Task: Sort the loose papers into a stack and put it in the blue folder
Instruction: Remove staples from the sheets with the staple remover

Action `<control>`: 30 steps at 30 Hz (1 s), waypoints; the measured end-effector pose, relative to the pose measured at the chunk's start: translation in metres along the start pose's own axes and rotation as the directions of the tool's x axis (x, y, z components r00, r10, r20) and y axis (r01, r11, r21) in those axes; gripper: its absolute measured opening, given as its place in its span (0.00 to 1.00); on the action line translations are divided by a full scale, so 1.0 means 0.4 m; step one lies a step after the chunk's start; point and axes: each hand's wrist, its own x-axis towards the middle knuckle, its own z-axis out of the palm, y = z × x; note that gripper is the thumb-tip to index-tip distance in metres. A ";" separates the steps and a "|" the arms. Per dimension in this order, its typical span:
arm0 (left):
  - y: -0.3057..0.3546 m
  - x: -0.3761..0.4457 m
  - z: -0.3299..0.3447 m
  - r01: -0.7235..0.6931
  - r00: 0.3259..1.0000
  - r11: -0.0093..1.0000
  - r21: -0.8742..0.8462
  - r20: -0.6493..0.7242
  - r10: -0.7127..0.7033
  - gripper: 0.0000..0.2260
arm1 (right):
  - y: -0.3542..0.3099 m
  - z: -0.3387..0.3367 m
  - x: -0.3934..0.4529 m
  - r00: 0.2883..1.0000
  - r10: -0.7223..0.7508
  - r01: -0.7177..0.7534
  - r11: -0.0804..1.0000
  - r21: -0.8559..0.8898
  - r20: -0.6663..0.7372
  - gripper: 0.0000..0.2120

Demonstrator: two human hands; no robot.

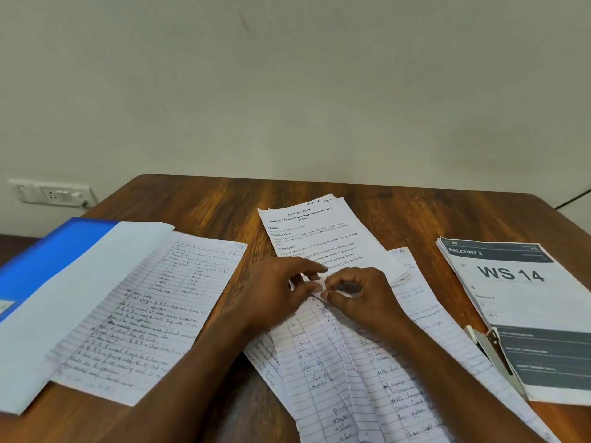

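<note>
Barely begun, judging by the spread on the wooden table [204, 199]. Nothing stacked yet: lined handwritten sheets [367, 362] fanned out and overlapping at centre, a printed task sheet [315, 231] lying partly under them toward the far edge, one more handwritten page [153, 305] off to the left. Blue folder [48, 254] at the far left, lying open, with that left page resting across its pale inner flap and nothing properly tucked in.

Left hand [271, 295] and right hand [361, 298] together over the top corners of the central sheets, fingertips curled inward and pinching a small folded or crumpled corner of paper [319, 287] between them; whether separating pages or flattening a crease, cannot tell.

On the right, apart from the loose pages, a printed pad headed WS 14 [524, 314], with what looks like a stapler [494, 353] lying along its left edge.

Still to do, probably: gathering all sheets, squaring edges into one pile, sliding the pile into the folder
</note>
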 end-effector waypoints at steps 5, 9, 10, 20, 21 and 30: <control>0.002 0.002 -0.018 0.062 0.998 0.987 -0.150 0.017 -0.060 0.05 | -0.007 0.007 -0.005 1.000 -0.013 0.013 0.999 0.045 0.001 0.03; 0.004 0.001 -0.023 0.072 0.997 0.977 -0.200 0.033 -0.067 0.05 | -0.007 0.010 -0.006 0.999 -0.041 0.041 0.999 0.012 0.009 0.03; 0.003 0.002 -0.023 0.062 0.998 0.978 -0.197 0.030 -0.057 0.04 | -0.007 0.011 -0.007 0.999 -0.054 0.054 0.999 0.007 0.009 0.03; 0.006 0.008 -0.029 0.263 0.964 0.862 -0.434 0.073 -0.257 0.05 | -0.005 0.017 -0.009 0.911 -0.402 0.340 0.857 -0.387 -0.091 0.07; 0.005 0.010 -0.029 0.307 0.944 0.830 -0.466 0.037 -0.328 0.06 | -0.004 0.018 -0.011 0.902 -0.416 0.337 0.847 -0.411 -0.118 0.08; -0.045 0.016 -0.034 0.611 0.679 0.668 -0.425 -0.152 -0.718 0.27 | -0.053 0.023 -0.039 0.925 -0.357 0.372 0.920 -0.121 0.130 0.11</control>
